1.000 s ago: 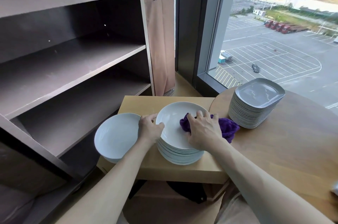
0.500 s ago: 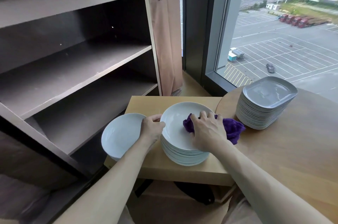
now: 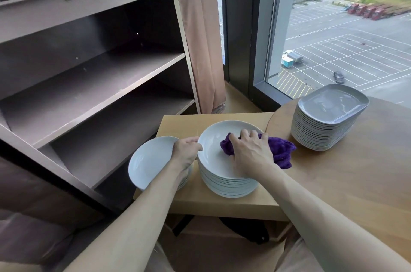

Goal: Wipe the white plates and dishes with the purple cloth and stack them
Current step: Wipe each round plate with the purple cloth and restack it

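Dark brown shelves (image 3: pixel 100 76) fill the left, a tan bag (image 3: pixel 200 49) hanging at their side. Upper right, a window (image 3: pixel 344 38) shows a daylit car park. Square table (image 3: pixel 178 122) lower centre, round table (image 3: pixel 355 171) lower right, both wooden.

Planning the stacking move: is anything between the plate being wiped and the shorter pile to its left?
Nothing but the left hand, gripping the top plate's left rim above the shorter pile's edge. The purple cloth under the right hand lies on that plate.
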The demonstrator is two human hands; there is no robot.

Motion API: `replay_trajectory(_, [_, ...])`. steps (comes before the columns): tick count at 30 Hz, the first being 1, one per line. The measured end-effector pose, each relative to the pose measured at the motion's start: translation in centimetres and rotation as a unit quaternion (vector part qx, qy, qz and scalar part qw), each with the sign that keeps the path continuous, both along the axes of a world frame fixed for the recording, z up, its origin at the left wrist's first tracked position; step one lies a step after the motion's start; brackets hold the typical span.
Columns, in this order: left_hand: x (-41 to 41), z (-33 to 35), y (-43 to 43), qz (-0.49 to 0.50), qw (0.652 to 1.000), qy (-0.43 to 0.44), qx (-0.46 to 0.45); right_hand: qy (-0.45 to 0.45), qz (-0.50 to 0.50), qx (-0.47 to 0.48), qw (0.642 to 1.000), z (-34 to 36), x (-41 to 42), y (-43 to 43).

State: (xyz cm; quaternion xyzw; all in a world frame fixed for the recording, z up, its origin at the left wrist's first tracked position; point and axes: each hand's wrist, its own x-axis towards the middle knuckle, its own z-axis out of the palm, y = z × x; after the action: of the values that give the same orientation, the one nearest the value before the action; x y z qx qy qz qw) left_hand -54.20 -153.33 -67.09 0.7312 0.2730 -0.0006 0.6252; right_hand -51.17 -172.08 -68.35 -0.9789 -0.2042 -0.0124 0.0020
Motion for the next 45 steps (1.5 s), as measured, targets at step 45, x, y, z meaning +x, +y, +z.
replay_trajectory(45, [-3.1, 3.6, -1.6, -0.543, 0.463, -0.028, 0.700, 0.055, 0.011, 0.016, 0.998, 1.6, -0.3, 0.6])
